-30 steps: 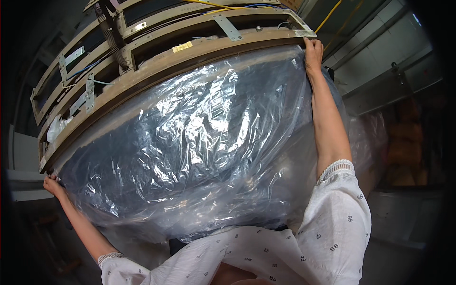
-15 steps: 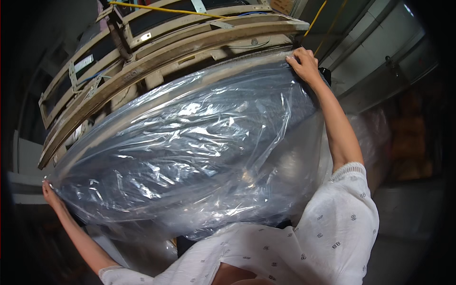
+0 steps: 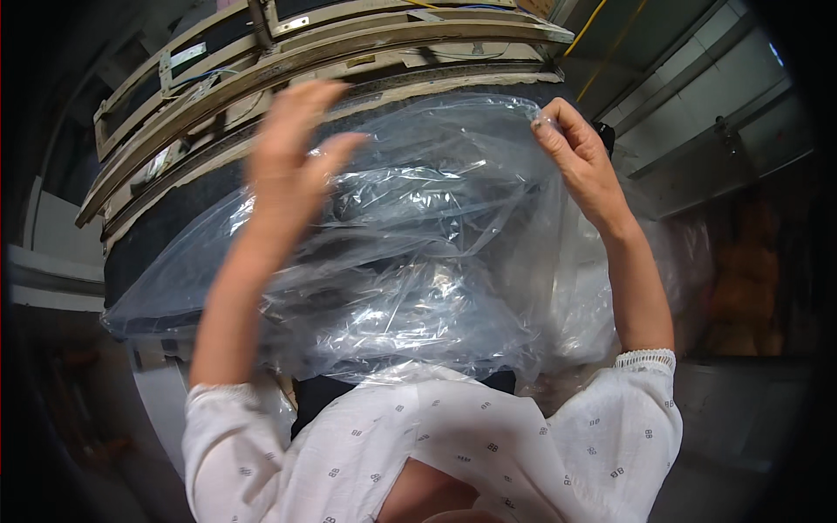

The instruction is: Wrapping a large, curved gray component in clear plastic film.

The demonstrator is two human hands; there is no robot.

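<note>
Worker at a stack of wooden frames (image 3: 288,61), both arms up, handling a big clear plastic bag (image 3: 418,261) that hangs in front of the dark pad (image 3: 166,227) under the lowest frame. Bag sits centre of the scene, its top edge up near the frames, its crumpled body sagging down toward the worker's chest, left corner stretched out toward the pad's left end.

Right hand (image 3: 580,161), upper right: fingers pressed together, pinching the bag's top edge, thumb & forefinger closed on the film just below the frame's right end. Left hand (image 3: 296,148), upper left of centre: blurred, fingers spread, not gripping anything I can make out; it looks to be in front of the film, touching or just clear of it, can't tell which.

White patterned sleeves (image 3: 436,436) low in the scene. Grey wall panels (image 3: 724,131) far right; a yellow cable (image 3: 593,26) runs up top right.

To handle this well, as I judge it: keep the right pinch firm so the edge doesn't slip, get the left hand onto the same top edge well apart from the right, & hold the film taut betw. the two so it doesn't bunch or snag on frame corners.
</note>
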